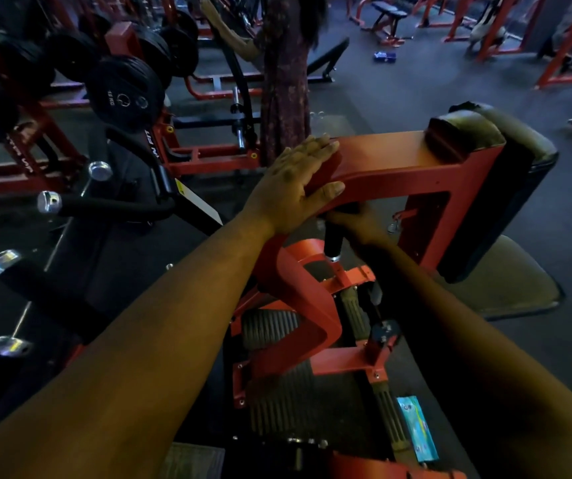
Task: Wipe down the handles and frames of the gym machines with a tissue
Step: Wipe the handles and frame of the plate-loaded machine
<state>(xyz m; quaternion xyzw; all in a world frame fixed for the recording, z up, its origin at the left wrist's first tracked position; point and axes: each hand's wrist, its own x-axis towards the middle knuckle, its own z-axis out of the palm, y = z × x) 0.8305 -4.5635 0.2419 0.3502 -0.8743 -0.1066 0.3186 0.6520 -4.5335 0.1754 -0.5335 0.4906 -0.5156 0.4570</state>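
Frame (395, 164), red, sits mid-picture; your left hand (298, 181) lies flat on it, fingers straight. Your right hand (357, 223) beneath is shadowed, its grip unclear. Tissue hidden. Dark gym floor (398, 95) around.

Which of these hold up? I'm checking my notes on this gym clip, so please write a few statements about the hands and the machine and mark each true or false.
1. The left hand lies flat on the red frame with straight fingers. True.
2. The right hand rests on the black pad. False: it reaches under the frame at the black handle; the black pad is untouched.
3. A light blue packet lies low beside the machine. True.
4. The weight plates are stacked on the pad. False: they hang on a rack at the left.
5. A tissue is plainly visible in the left hand. False: none shows.
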